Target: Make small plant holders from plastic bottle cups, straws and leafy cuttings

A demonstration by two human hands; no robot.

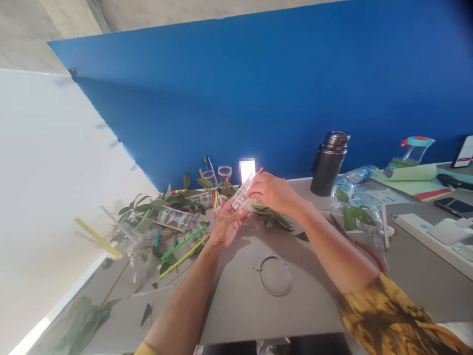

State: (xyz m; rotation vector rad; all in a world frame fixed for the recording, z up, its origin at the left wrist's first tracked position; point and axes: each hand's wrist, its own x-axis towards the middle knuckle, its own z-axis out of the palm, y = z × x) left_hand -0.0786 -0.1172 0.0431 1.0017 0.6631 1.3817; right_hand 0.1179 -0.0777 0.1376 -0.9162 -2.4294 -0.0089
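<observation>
My left hand [229, 224] is wrapped round the lower end of a cut clear plastic bottle [242, 194], held tilted above the table. Pale strips or straws run along the bottle's side. My right hand [271, 193] is closed at the bottle's upper end, its fingers pinching there beside an orange-tipped straw [260, 170]. What exactly those fingertips grip is partly hidden. Below the hands, a coil of grey wire [275, 276] lies on the table. Green leaves [275, 219] lie just behind my right hand.
Leaves, clear plastic pieces, a green straw [183, 242] and yellow straws [184, 256] crowd the left side. A black flask [330, 165] stands at the back right. Scissors with red handles [371, 254], a crumpled plastic bottle [342, 190], paper and a phone [455, 206] lie right. A blue partition [236, 88] rises behind.
</observation>
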